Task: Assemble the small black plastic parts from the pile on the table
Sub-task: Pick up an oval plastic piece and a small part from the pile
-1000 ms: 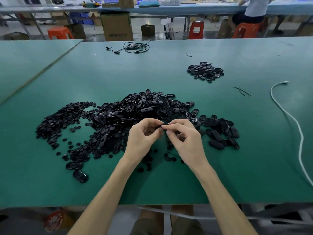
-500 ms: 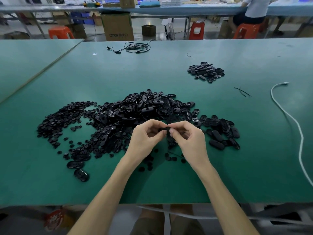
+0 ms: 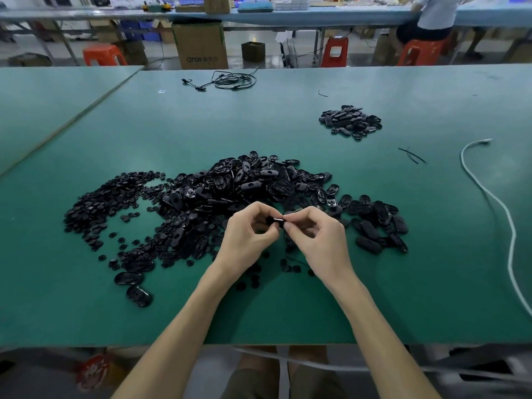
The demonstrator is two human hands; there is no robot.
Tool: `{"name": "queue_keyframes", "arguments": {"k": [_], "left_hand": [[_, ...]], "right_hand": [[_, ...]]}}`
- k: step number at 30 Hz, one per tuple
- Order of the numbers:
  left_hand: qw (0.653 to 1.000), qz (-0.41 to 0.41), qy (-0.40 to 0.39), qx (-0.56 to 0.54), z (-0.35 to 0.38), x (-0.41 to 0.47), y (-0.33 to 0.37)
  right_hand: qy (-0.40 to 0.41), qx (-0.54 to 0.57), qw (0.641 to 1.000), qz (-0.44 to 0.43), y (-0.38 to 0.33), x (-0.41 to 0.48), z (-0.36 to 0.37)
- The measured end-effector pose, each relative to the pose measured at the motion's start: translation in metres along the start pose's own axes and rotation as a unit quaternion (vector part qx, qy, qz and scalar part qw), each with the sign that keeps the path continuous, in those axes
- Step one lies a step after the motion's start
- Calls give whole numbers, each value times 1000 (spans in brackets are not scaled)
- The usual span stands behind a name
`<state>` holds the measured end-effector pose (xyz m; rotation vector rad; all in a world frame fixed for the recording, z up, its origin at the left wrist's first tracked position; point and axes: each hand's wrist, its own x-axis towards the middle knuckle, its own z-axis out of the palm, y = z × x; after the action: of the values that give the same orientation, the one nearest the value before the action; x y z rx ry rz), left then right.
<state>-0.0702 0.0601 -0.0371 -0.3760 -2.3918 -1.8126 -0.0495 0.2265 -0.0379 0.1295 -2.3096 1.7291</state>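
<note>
A small black oval part (image 3: 275, 220) is pinched between the fingertips of my left hand (image 3: 248, 236) and my right hand (image 3: 319, 240), just above the green table (image 3: 288, 312). Behind and around the hands spreads the big pile of black oval shells (image 3: 253, 182). To its left lies a spread of tiny round black pieces (image 3: 106, 203). A smaller heap of black parts (image 3: 349, 121) sits at the far right. How the held pieces fit together is hidden by my fingers.
A white cable (image 3: 495, 203) runs down the table's right side. Black wires (image 3: 227, 81) lie at the far edge, and thin black strips (image 3: 411, 155) lie near the small heap. Stools, boxes and a seated person (image 3: 431, 18) are beyond the table.
Both hands have sunk slightly toward me and stayed together; the black part now shows more plainly between the fingertips.
</note>
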Motion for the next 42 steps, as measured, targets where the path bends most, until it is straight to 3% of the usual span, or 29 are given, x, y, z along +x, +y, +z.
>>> {"name": "queue_keyframes", "arguments": {"k": [15,20,23,25,33,42], "left_hand": [[998,33,-3,-44,-4,1,-2],[997,64,-1,44,-3,2,0],[975,107,-43,189,-1,3,-3],[957,119,-80,250,2,2,-4],[951,117,-80,273,4,2,-6],[950,114,-76,281,3,1,-5]], "right_hand": [[12,22,1000,-17,-4,-1,-1],[125,5,991,-43,-6,-1,-3],[242,35,970,6,-3,2,-8],[279,45,958,48,-1,5,-9],[292,16,950,111,2,6,-11],[308,18,944,117,6,7,-14]]}}
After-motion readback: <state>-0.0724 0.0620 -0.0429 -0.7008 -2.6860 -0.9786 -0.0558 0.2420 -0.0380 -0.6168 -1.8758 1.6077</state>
